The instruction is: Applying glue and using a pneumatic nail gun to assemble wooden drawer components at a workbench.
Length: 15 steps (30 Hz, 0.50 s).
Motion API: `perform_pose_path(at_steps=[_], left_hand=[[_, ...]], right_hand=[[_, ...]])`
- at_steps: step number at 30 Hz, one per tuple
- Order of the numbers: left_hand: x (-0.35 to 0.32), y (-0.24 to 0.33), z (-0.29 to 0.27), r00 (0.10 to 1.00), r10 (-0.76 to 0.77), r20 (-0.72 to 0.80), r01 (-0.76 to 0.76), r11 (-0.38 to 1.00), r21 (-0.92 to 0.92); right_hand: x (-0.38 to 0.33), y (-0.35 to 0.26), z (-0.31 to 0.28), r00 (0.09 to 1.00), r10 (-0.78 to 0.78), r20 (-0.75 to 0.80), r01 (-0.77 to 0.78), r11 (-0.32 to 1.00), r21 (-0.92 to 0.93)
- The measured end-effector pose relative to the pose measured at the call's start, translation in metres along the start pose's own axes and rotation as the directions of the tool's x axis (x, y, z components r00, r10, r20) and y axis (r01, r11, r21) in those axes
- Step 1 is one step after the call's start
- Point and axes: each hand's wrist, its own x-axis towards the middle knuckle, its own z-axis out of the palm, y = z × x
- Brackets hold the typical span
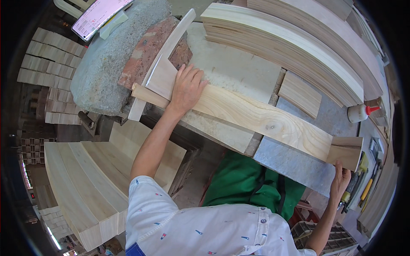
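Note:
A long pale wooden plank (256,117) lies across the stone bench (230,72). My left hand (186,87) presses flat on its left end, fingers spread, touching a small wooden block (161,79) and a thin curved slat (168,47) there. My right hand (340,181) is at the plank's right end, its fingers gripping a small wooden block (347,150) from below.
A stack of curved pale boards (299,47) fills the back right. A loose board piece (300,94) and a glue bottle with a red tip (361,112) lie nearby. A brick (147,51) and a grey rock (106,59) sit left. More board stacks (85,183) stand at lower left. Hand tools (365,187) lie at right.

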Motion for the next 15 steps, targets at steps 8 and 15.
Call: perform_pose_path(at_steps=[8,15], left_hand=[[0.026,0.007,-0.048,0.939,-0.017,0.342,-0.121,0.918,0.377],[0.014,-0.008,-0.054,0.895,0.059,0.442,-0.298,0.817,0.494]], right_hand=[[-0.001,-0.008,-0.003,0.999,0.041,0.03,-0.043,0.996,0.073],[0.002,-0.007,-0.001,0.999,0.036,0.019,-0.037,0.997,0.069]])
